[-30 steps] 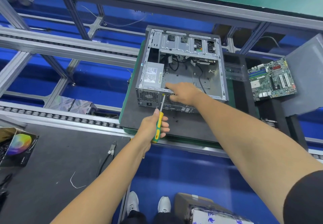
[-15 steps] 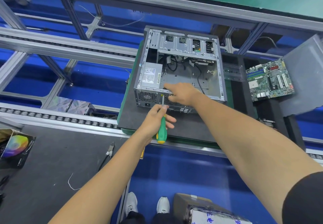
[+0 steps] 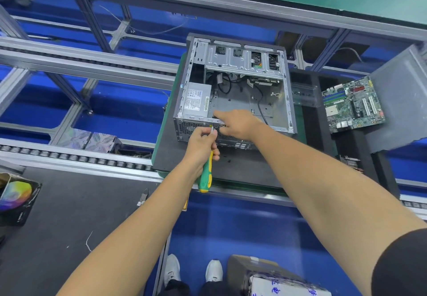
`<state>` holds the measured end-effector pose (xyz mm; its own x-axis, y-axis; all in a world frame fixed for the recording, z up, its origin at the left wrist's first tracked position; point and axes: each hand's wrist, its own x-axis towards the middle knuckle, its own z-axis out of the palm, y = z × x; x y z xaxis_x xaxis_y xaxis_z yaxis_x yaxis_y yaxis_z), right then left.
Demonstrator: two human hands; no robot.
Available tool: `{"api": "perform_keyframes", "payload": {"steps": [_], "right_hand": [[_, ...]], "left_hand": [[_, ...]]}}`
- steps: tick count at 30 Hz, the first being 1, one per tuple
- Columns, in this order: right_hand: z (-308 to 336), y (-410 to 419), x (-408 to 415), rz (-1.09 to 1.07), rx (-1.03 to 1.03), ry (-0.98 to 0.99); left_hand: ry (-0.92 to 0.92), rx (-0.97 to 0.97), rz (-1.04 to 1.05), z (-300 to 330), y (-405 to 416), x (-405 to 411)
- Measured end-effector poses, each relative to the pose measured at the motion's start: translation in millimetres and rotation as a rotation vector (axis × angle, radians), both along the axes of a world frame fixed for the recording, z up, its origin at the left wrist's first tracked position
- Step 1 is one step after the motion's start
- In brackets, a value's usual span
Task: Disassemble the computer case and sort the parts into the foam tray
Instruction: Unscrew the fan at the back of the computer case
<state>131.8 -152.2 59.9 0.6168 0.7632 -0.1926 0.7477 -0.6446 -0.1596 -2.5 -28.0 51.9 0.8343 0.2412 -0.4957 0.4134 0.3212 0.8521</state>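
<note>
At the computer case point(image 3: 233, 87) rear, left grip point(image 3: 202, 144) clutches screwdriver point(image 3: 206, 172); right grip point(image 3: 235, 123) rests open on its edge.

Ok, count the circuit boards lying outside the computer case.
1: a green motherboard on the black foam tray, right of the open case. Others may be hidden inside the case or tray.

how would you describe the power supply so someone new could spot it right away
Start at the open computer case on the dark mat in the middle. Look inside its near left corner, just beyond the left hand. The power supply is the plain grey metal box with a white printed label, the only closed box in there.
</note>
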Motion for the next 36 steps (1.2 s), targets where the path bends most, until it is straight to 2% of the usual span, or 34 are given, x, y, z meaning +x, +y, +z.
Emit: {"api": "perform_keyframes", "payload": {"steps": [14, 24, 29, 33, 36], "right_hand": [[2, 1, -1, -0.030, -0.031, -0.002], [5, 1, -3, -0.028, -0.025, 0.025], [7, -1, -3, -0.029, -0.030, 0.030], [8, 0, -4, -0.027, -0.037, 0.024], [7, 0, -4, -0.024, -0.036, 0.027]], "left_hand": [[0.055, -0.085, 0.162, -8, -9, 16], [0.076, -0.022, 0.061, -30, -3, 3], [0.113, 0.320, -0.200, -70, -4, -16], [0.070, 0.892, -0.445, -89, -9, -17], [-0.007, 1.154, -0.520, -97, -14, -14]]}}
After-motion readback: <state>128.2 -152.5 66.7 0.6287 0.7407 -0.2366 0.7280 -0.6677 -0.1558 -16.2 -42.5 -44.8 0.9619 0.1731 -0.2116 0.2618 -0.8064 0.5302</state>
